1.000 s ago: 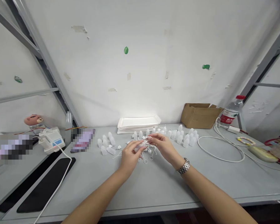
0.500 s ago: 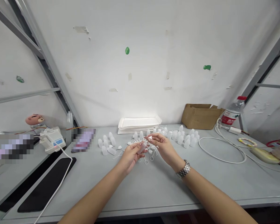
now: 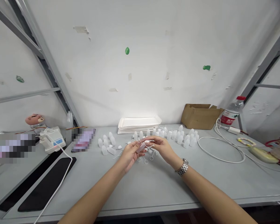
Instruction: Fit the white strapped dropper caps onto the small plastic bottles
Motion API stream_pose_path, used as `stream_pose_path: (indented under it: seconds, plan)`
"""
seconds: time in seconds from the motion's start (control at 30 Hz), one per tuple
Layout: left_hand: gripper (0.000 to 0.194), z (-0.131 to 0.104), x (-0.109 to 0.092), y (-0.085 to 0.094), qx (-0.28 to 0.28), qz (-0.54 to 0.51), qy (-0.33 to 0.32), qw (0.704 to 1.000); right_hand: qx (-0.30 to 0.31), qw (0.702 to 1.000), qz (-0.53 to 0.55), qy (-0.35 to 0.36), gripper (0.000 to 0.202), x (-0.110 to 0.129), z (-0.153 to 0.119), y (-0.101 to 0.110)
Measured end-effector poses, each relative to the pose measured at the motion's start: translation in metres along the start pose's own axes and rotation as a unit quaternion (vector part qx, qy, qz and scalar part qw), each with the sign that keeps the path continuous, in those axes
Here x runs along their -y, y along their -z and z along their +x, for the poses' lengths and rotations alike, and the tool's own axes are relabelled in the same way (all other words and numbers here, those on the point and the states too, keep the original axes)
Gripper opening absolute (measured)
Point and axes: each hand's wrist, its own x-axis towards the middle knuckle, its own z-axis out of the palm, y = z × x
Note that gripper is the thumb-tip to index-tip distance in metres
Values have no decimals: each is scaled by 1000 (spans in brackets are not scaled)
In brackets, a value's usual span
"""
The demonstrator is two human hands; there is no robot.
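My left hand (image 3: 131, 154) is closed around a small translucent bottle (image 3: 141, 147), which is tilted in its fingers. My right hand (image 3: 162, 148), with a metal watch on the wrist, pinches a white cap (image 3: 148, 144) with a ring strap at the top end of that bottle. Just beyond and below the fingers, loose white caps with ring straps (image 3: 151, 157) lie on the grey table. Small bottles (image 3: 105, 142) stand in a group left of my hands, one lying on its side (image 3: 111, 151). More bottles (image 3: 186, 143) stand to the right.
Stacked white trays (image 3: 140, 123) rest against the wall. At the back right are a cardboard box (image 3: 198, 117), a red-capped water bottle (image 3: 231, 115) and a looped white cable (image 3: 220, 161). On the left lie a black pad (image 3: 46, 185), a phone (image 3: 84, 140) and a white power strip (image 3: 52, 140).
My right hand has moved slightly left and down, bringing the cap from above onto the end of the bottle. My left hand has hardly moved.
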Motion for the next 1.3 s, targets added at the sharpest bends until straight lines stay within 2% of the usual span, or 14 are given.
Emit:
stream_pose_path:
  seconds: [0.1,0.23,0.4,0.6,0.7,0.83,1.03,1.17,1.3]
  plan:
    - [34,-1,1,0,1,20,-10,1000,1,996,-80,48,14,1,0,5]
    - [39,-3,2,-1,10,48,-10,999,21,974,-203,100,17,3,-2,9]
    - [42,-3,1,-1,17,82,6,997,51,965,-229,117,16,5,-4,11]
    - [39,-2,5,0,27,90,5,996,74,939,-282,185,18,4,-5,12]
    - [37,-3,6,-1,24,95,-1,995,71,939,-289,171,17,2,-5,11]
    - [37,-4,5,0,41,117,-20,992,37,951,-289,106,16,2,-5,9]
    - [36,-3,8,3,41,238,-126,962,7,971,-239,27,29,4,-3,5]
    - [37,-1,9,2,19,248,-154,956,4,980,-195,26,23,3,-3,5]
    - [39,-1,6,2,28,242,-145,959,26,982,-179,50,16,2,-3,10]
